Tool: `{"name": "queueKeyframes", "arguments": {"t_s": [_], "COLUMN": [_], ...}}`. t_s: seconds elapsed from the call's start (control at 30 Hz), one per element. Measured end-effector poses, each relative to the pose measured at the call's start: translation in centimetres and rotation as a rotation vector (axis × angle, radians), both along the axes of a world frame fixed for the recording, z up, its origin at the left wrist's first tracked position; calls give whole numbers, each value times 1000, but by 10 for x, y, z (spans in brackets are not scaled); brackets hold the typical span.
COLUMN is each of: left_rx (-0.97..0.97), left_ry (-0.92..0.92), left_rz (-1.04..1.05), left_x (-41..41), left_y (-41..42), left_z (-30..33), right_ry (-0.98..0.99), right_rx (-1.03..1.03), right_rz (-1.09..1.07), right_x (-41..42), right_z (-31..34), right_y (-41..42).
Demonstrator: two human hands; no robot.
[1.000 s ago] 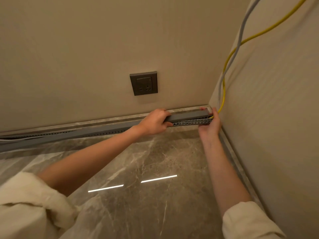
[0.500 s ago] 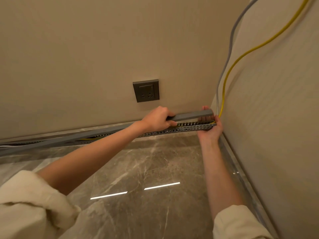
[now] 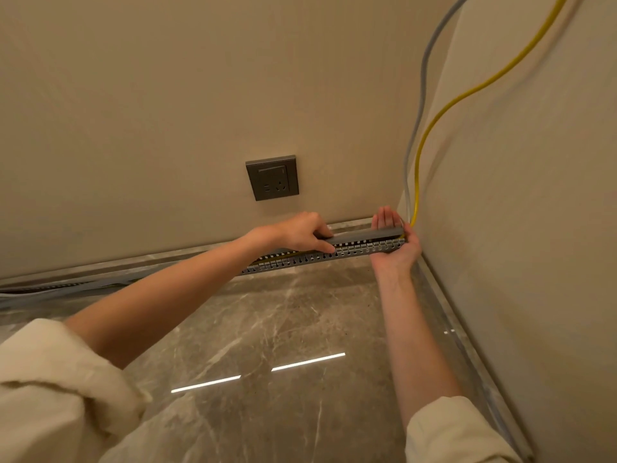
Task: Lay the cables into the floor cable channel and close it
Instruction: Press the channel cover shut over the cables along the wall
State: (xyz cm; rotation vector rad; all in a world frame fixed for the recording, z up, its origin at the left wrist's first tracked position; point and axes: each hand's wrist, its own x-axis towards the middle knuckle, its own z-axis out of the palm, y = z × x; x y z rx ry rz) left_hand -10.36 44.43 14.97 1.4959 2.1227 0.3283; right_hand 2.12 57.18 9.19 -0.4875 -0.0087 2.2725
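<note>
A grey slotted cable channel (image 3: 300, 260) runs along the foot of the back wall into the right corner. Its flat grey cover (image 3: 364, 236) sits tilted up above the channel's right end. My left hand (image 3: 302, 232) pinches the cover from the front. My right hand (image 3: 395, 243) cups the channel's corner end, palm up, fingers behind the cover. A yellow cable (image 3: 444, 111) and a grey cable (image 3: 422, 81) drop down the corner and enter the channel by my right hand. A yellow stretch shows inside the open channel.
A dark wall socket (image 3: 272, 178) sits on the back wall above the channel. The right wall (image 3: 517, 228) stands close beside my right hand. Glossy marble floor (image 3: 283, 329) spreads in front. More grey cables (image 3: 50, 292) lie at the far left by the skirting.
The cover's right end has lifted off the channel, so the slotted wall and the yellow cable inside now show. My right hand has opened around the corner end.
</note>
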Motion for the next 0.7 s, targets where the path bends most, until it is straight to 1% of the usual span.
{"name": "queueKeyframes", "arguments": {"t_s": [0.17, 0.37, 0.5, 0.57, 0.7], "left_rx": [-5, 76, 73, 81, 117], "left_ry": [-66, -111, -106, -108, -97], "left_rz": [-24, 16, 1, 3, 17], "left_x": [3, 6, 7, 8, 9], "left_y": [-1, -8, -9, -10, -14], "left_z": [0, -8, -8, -8, -10], "right_ry": [-28, -62, -86, -98, -176], "right_rx": [-7, -9, -15, -53, -95], "right_rz": [-15, -22, -38, -44, -31], "right_x": [1, 0, -2, -3, -2], "right_z": [4, 5, 7, 10, 11], "right_y": [-2, 0, -1, -1, -1]}}
